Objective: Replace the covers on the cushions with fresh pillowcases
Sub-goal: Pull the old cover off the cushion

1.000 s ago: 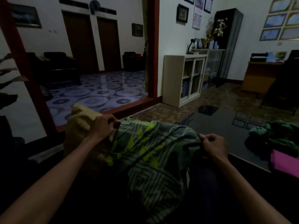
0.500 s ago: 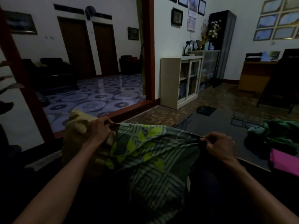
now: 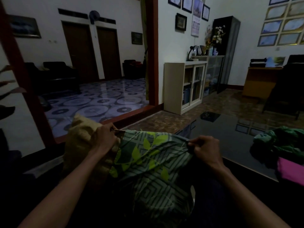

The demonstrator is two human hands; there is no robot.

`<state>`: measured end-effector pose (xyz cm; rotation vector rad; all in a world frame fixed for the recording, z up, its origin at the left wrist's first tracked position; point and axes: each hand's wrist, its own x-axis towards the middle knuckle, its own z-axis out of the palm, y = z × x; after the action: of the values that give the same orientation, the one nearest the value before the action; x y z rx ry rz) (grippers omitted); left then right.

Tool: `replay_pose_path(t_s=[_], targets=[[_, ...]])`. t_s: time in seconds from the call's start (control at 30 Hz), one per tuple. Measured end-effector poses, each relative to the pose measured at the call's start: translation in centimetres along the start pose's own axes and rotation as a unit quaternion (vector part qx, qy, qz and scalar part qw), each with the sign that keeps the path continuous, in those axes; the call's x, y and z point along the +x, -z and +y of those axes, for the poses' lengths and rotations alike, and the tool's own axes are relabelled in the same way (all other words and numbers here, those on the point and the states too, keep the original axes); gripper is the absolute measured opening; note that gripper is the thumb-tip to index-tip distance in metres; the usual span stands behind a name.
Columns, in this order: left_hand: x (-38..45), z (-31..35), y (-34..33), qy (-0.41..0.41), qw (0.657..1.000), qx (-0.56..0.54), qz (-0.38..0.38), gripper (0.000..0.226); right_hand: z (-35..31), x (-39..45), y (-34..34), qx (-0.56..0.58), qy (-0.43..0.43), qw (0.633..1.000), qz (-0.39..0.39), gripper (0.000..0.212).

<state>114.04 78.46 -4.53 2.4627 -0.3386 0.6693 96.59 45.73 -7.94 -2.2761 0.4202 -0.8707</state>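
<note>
The green patterned pillowcase (image 3: 153, 163), low at centre frame, is stretched over the yellow cushion (image 3: 82, 139) to its left. Its open edge is pinched by the left hand (image 3: 105, 139) and right hand (image 3: 205, 148). The edge should be drawn evenly, corners seated first.

Green pillowcase (image 3: 153, 168) with pale geometric line pattern and lime leaves pinched between both sets of fingers, mustard-yellow cushion (image 3: 82, 142) beyond the left fingers, magenta cloth (image 3: 291, 170) right of the right fingers.

text: none legible | wall frames (image 3: 183, 4): too blurred to read
</note>
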Motion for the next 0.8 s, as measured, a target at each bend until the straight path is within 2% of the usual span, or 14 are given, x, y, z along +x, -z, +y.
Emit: replay_pose_path(t_s=[0.1,0.23,0.3,0.37,0.43,0.5,0.6,0.7,0.8], targets=[[0.8,0.3,-0.7,0.004,1.0,-0.004,0.004,0.019,1.2,-0.4,1.0,-0.016,-0.006,1.0,0.004,0.028],[1.3,0.1,-2.3,-0.006,0.999,-0.046,-0.015,0.019,2.6,-1.1,0.6,-0.054,-0.029,0.998,0.017,0.029],[1.2,-0.4,-2.6,-0.019,0.998,-0.051,-0.026,0.014,2.0,-1.8,0.2,-0.098,-0.002,0.995,0.036,0.023],[0.9,-1.1,-2.9,-0.031,0.998,-0.049,-0.029,0.008,0.7,-3.3,-0.8,-0.129,0.071,0.988,0.035,0.013],[0.5,-1.7,-3.5,-0.038,0.997,-0.054,-0.041,0.012,-0.9,-5.7,-2.8,-0.109,0.111,0.988,-0.015,0.039],[0.1,-1.9,-4.1,-0.042,0.994,-0.081,-0.054,0.018,-2.0,-8.1,-5.5,-0.091,0.063,0.988,-0.106,0.076],[-1.1,-2.5,-5.1,-0.075,0.986,-0.111,-0.102,0.029,-2.0,-10.3,-9.2,-0.152,0.001,0.962,-0.228,0.119],[-2.7,-4.9,-7.0,-0.099,0.978,-0.072,-0.17,0.048,-1.3,-10.7,-11.1,-0.173,-0.002,0.947,-0.27,0.131],[-4.5,-7.9,-8.8,-0.107,0.977,-0.041,-0.178,0.064,-0.6,-9.9,-12.1,-0.18,-0.007,0.941,-0.288,0.131]])
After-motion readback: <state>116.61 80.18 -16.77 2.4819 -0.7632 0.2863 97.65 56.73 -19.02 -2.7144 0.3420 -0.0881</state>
